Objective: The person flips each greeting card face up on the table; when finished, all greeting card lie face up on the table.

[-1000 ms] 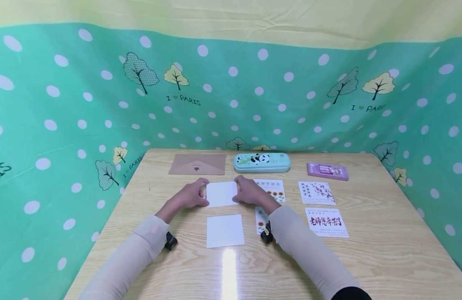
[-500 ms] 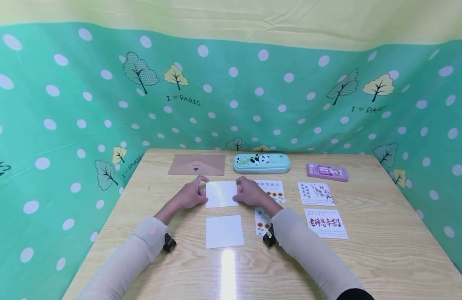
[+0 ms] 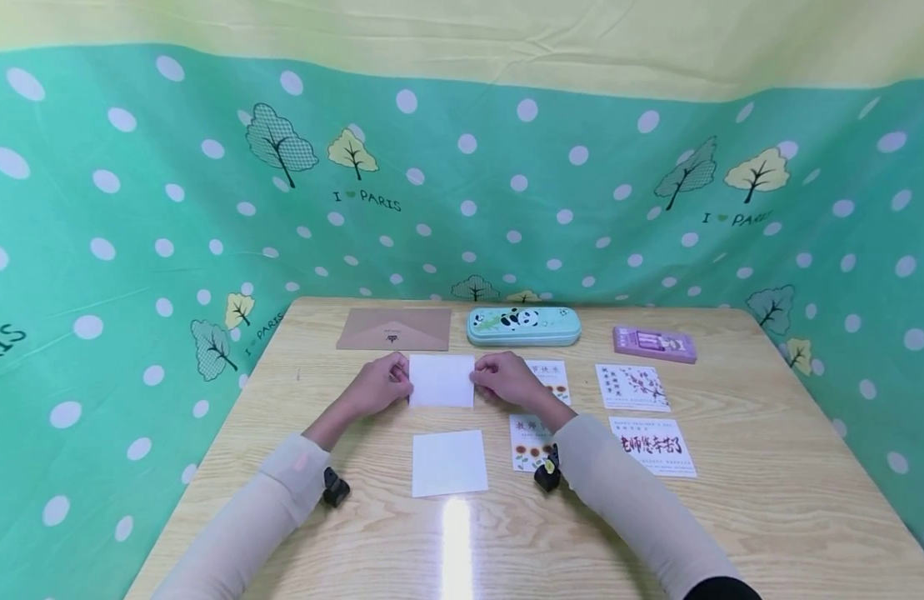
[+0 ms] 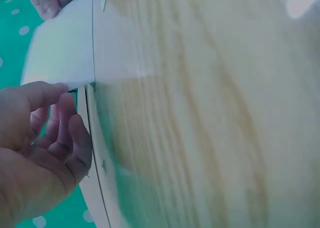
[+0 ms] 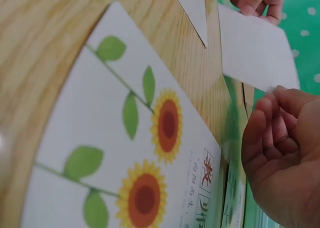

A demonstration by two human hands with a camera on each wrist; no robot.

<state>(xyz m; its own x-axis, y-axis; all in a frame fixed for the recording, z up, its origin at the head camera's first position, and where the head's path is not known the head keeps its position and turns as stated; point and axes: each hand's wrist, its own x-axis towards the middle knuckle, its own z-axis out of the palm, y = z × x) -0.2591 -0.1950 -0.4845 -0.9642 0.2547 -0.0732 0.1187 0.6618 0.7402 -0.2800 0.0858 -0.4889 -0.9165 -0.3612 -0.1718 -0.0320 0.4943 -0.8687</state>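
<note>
My left hand (image 3: 381,383) pinches the left edge of a blank white card (image 3: 442,381) between thumb and fingers. At its opposite edge my right hand (image 3: 508,379) pinches the same card. In the left wrist view the card (image 4: 60,47) is tilted up from the table between the two hands. A second blank white card (image 3: 450,463) lies flat in front of it, nearer the camera. Beneath the right forearm is a sunflower card (image 3: 532,442). Another sunflower card (image 3: 555,375) lies behind it, partly hidden by the right hand.
A brown envelope (image 3: 394,329), a light blue panda pencil case (image 3: 524,327) and a purple box (image 3: 655,344) stand along the table's back. On the right lie a blossom card (image 3: 632,388) and a card with red lettering (image 3: 652,446). A green curtain (image 3: 462,250) hangs behind.
The held card has risen a little and moved slightly toward the back. Both hands went from spanning its sides with thumb and fingers to pinching its edges. The front card stayed put.
</note>
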